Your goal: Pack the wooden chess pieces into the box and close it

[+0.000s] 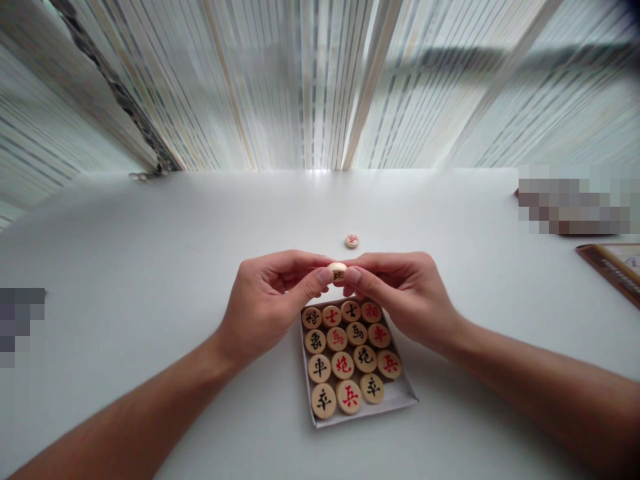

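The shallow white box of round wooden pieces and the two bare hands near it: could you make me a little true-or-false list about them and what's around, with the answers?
1. The shallow white box holds round wooden pieces marked in red or black. True.
2. Every row in the box has four pieces. False: the row nearest the person has three.
3. The left hand and right hand together pinch one round pale wooden piece with a dark mark. True.
4. The loose round wooden piece with a red mark lies inside the box. False: it lies on the white table, beyond the hands.
5. A striped curtain hangs beyond the table. True.
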`<state>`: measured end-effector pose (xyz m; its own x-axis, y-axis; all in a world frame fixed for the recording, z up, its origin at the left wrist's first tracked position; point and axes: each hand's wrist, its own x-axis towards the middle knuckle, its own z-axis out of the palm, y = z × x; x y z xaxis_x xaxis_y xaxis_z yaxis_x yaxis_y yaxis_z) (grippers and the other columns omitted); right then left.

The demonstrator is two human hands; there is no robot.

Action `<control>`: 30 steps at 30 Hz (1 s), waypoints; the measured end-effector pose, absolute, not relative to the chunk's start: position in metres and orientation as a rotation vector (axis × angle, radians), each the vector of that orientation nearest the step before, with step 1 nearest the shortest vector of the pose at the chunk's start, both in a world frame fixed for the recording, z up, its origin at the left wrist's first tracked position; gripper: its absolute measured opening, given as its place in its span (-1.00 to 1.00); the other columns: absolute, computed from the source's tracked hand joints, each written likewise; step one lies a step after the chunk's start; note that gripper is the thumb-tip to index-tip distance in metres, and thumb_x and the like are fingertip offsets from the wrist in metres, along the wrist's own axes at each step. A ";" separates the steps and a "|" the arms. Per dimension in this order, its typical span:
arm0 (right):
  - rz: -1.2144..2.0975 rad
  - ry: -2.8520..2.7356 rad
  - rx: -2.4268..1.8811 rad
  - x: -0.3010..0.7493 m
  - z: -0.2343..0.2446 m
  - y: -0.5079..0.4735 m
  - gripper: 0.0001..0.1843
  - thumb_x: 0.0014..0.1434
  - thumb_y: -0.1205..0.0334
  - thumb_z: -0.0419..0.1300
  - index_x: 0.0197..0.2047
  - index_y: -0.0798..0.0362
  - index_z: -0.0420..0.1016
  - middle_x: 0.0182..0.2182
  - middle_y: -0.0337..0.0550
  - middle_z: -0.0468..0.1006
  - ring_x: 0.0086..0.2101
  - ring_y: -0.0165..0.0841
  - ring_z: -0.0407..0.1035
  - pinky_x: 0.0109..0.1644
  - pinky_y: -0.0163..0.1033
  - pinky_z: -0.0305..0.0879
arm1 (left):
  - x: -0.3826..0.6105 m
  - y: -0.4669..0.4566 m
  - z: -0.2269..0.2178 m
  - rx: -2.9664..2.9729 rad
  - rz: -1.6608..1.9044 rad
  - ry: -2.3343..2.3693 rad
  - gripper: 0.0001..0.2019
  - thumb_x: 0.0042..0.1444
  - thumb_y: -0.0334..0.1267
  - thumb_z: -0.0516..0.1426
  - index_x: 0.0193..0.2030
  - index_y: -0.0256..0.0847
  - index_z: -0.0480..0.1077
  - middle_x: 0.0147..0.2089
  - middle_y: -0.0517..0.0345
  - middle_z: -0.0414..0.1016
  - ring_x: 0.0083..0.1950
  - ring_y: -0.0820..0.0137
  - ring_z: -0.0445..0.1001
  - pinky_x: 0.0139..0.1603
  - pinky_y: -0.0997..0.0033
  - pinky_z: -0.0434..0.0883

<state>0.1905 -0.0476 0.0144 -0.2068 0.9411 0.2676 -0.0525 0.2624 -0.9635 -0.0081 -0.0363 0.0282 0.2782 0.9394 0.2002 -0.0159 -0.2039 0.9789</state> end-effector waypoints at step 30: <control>1.380 -1.509 -1.058 0.193 0.021 -0.047 -0.61 0.09 -0.04 0.54 -0.40 0.12 0.62 -0.52 -0.21 0.51 -0.48 -0.44 0.26 -0.45 -0.33 0.17 | -0.009 -0.039 0.023 1.460 1.020 0.749 -0.69 0.11 -0.51 0.41 0.01 -0.25 0.68 -0.30 0.13 0.76 -0.32 0.46 0.72 -0.25 0.65 0.66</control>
<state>0.1927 -0.0469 0.0211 -0.3153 0.9486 0.0284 0.0563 0.0485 -0.9972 -0.0094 -0.0394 0.0234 0.4197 0.8902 0.1773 -0.0976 -0.1499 0.9839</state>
